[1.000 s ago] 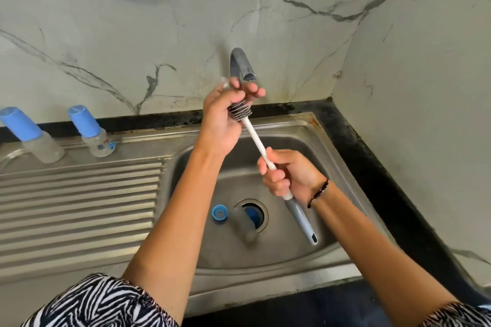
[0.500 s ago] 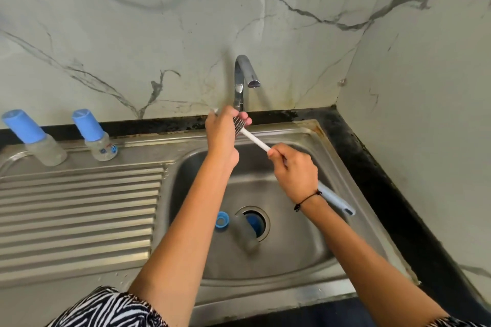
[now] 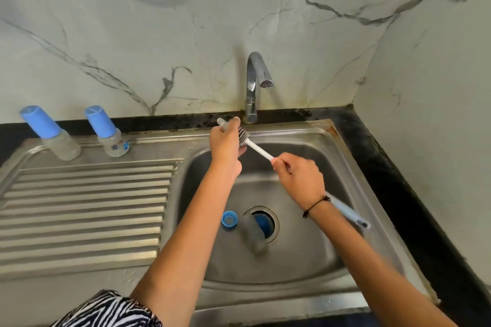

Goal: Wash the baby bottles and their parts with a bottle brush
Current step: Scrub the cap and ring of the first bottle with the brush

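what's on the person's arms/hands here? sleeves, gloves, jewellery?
No gloves: both hands bare, left hand and right hand. A thin black bracelet circles the right wrist. Forearms are bare; black-and-white zebra-print fabric shows at the bottom edge.

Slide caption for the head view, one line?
Left hand holds a small part on the bottle brush, gripped by the right hand, over the sink.

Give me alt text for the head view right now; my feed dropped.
Over a steel sink, the right hand holds a bottle brush by its handle while the left hand grips its bristle end below the tap. A blue ring and clear bottle lie by the drain; two blue-capped bottles stand on the ledge.
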Action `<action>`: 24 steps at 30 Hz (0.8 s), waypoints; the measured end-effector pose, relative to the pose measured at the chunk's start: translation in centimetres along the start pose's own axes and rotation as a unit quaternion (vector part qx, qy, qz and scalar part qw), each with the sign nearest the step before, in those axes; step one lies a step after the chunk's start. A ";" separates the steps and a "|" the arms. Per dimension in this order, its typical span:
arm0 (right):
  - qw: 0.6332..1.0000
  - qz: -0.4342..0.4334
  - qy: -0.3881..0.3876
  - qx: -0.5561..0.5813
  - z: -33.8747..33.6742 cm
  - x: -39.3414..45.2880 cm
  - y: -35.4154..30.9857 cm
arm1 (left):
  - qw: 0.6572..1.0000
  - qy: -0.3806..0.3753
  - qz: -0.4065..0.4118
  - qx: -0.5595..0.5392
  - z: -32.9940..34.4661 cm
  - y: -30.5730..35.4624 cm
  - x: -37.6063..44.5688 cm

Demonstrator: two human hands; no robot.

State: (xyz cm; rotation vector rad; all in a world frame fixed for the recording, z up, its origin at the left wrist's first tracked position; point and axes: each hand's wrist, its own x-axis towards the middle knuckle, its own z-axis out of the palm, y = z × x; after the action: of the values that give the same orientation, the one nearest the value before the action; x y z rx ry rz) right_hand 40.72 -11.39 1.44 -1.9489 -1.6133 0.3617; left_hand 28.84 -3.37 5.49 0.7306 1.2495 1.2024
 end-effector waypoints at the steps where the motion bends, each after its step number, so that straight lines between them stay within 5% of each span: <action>1: 0.996 -0.019 0.022 -0.083 0.3 -0.3 0.1 | 1.000 0.010 0.006 0.005 0.0 -0.6 0.2; 5: 0.998 -0.022 -0.011 -0.061 1.0 -0.5 0.4 | 0.998 0.012 0.008 -0.059 0.0 -1.6 1.3; 8: 0.974 0.058 -0.143 0.164 1.2 0.7 0.5 | 0.996 0.012 0.010 -0.093 -0.8 -3.2 2.2; 11: 0.870 0.190 -0.287 0.354 1.5 0.8 1.2 | 0.993 0.012 0.042 -0.112 -1.8 -5.1 2.7; 14: 0.762 0.266 -0.409 0.427 2.3 0.7 2.6 | 0.995 -0.009 0.054 -0.089 -2.6 -6.1 3.2; 16: 0.735 0.291 -0.438 0.429 2.5 1.1 3.3 | 0.997 -0.018 0.072 -0.035 -3.0 -7.0 4.0; 18: 0.765 0.297 -0.425 0.382 2.5 1.3 3.5 | 0.994 -0.011 0.099 0.050 -3.5 -8.3 4.7; 21: 0.864 0.271 -0.339 0.254 3.1 1.2 3.2 | 0.984 0.008 0.088 0.153 -4.4 -10.8 6.0; 24: 0.948 0.152 -0.278 -0.001 4.2 0.7 3.1 | 0.974 0.041 0.046 0.220 -4.8 -13.3 7.0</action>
State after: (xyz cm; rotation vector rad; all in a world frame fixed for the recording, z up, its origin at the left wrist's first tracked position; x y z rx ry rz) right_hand 41.03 -9.97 -3.63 -2.2292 -1.6180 1.1181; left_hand 27.09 -1.20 -10.02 1.0806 1.5897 1.0461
